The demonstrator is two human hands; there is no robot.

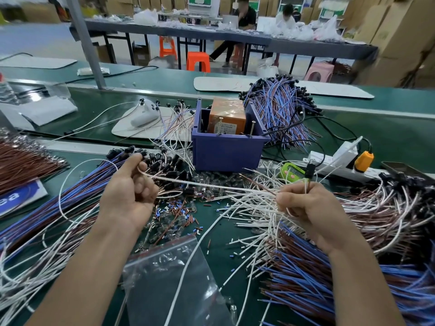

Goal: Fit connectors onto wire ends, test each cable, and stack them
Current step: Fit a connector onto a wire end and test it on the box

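The left hand (pixel 131 191) and right hand (pixel 313 208) are each curled round one white wire (pixel 211 185), held stretched above the loose wire pile (pixel 254 208), where it could be snagged by neighbouring strands and pulled free.

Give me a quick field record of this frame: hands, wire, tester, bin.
left hand: grips white wire
right hand: pinches wire end below black connector
white wire: stretched between both hands
green tester: on table, just behind right hand
purple bin: holds orange box
zip bag: flat between the forearms
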